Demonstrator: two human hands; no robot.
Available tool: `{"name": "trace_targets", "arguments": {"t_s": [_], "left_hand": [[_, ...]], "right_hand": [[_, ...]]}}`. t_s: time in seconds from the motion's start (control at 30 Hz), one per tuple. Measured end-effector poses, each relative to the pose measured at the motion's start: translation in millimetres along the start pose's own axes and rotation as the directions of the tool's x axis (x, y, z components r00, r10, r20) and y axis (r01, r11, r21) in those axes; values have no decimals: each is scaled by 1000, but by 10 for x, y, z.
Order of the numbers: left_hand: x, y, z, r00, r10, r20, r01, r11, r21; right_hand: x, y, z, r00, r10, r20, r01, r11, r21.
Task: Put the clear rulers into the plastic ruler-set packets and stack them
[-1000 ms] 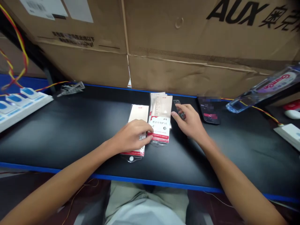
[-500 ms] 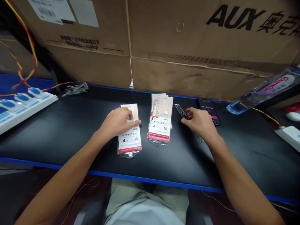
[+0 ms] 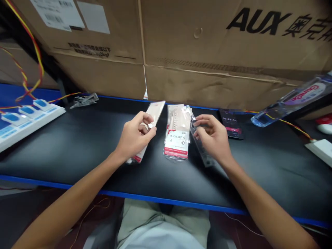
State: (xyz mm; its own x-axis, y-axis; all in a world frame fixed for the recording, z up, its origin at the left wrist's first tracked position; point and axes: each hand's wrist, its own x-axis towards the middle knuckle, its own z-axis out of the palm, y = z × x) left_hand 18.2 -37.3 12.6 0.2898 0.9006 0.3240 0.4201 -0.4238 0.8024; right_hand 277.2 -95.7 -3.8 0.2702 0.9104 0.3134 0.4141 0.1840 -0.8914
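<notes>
My left hand (image 3: 135,136) is closed on a flat ruler-set packet (image 3: 156,109) with a pale card and a red lower edge. The packet is lifted and tilted, its far end up to the right, and my fingers cover its middle. In my right hand (image 3: 214,138), a clear plastic ruler (image 3: 206,157) is pinched between thumb and fingers. It slants from beside the middle packets down towards me, and glare blurs its far end. Between my hands lies a small pile of similar ruler-set packets (image 3: 176,143), transparent rulers showing in their upper part.
A phone (image 3: 230,124) lies behind my right hand. To the left are a power strip (image 3: 31,119) with plugs and some clear plastic pieces (image 3: 84,100). Cardboard boxes (image 3: 181,83) wall off the back. A bottle (image 3: 290,100) leans at the right on the black table (image 3: 90,155).
My left hand has gripped the left packet, raised it and turned it on edge. My right hand has shifted slightly left with the ruler, bringing its far end to the packet pile.
</notes>
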Motion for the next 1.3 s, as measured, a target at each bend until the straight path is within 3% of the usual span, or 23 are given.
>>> {"name": "trace_targets", "arguments": {"t_s": [0.07, 0.17, 0.3, 0.37, 0.47, 0.53, 0.6, 0.73, 0.9, 1.2, 1.3], "left_hand": [[-62, 62, 34, 999, 40, -27, -43, 990, -137], [-167, 115, 87, 977, 182, 109, -146, 951, -274], [-268, 113, 148, 854, 361, 375, -276, 925, -262], [-281, 97, 175, 820, 444, 361, -390, 895, -214], [-251, 75, 203, 851, 481, 211, -486, 873, -31], [-215, 65, 208, 892, 427, 150, -439, 897, 59], [-186, 61, 204, 921, 355, 159, -369, 927, 70], [-169, 67, 195, 941, 277, 193, -288, 957, 29], [-165, 71, 184, 968, 199, 154, -189, 979, -82], [-100, 39, 117, 971, 45, 235, 28, 953, -301], [-102, 53, 113, 967, 53, 249, 18, 961, -276]], "right_hand": [[-118, -90, 107, 994, -72, 88, 73, 997, -4], [-260, -219, 213, 965, -70, 252, 35, 989, 140], [-334, -296, 268, 919, -9, 393, -128, 939, 320], [-326, -279, 278, 929, 13, 370, -150, 927, 345], [-291, -235, 271, 938, 52, 343, -179, 920, 349], [-275, -225, 257, 933, 73, 353, -206, 911, 358], [-273, -239, 246, 938, 57, 341, -182, 920, 348], [-283, -275, 258, 961, 2, 277, -91, 946, 310], [-257, -250, 270, 976, 22, 216, -80, 962, 262], [-240, -190, 220, 979, 119, 165, -166, 936, 309], [-240, -193, 220, 977, 125, 174, -174, 935, 309]]}}
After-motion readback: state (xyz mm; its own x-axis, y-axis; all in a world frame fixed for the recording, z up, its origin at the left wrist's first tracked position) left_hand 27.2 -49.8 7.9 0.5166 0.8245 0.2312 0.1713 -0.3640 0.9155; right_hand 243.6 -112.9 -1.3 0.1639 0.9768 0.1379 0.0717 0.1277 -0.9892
